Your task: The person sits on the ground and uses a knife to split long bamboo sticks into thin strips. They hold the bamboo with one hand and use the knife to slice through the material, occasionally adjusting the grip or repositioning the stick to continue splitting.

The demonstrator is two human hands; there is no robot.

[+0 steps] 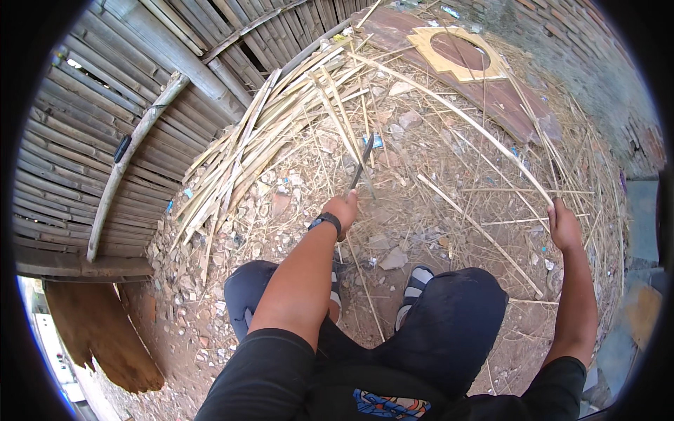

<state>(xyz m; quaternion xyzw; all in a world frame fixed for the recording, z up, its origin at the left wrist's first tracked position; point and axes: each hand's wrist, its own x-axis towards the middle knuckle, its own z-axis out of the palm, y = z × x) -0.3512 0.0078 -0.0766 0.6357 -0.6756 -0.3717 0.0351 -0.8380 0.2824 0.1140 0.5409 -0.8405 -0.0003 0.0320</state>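
Left hand (342, 209)'s got a knife (362, 163), right hand (564, 224)'s gripping a long strip (519, 164) near one end, probably for control.

Looks like a rough yard doing duty as a bamboo work spot, can't tell if there's a roof. Dirt ground (189, 358) all round the hands, with broken stone (394, 259) and straw-like scraps. Big heap of split bamboo strips (263, 147) beyond and left of the left hand (342, 210). Further left, a bamboo-slat wall (84, 165); way past the right hand (564, 224), a patchy wall (604, 91) with exposed brick (540, 24).
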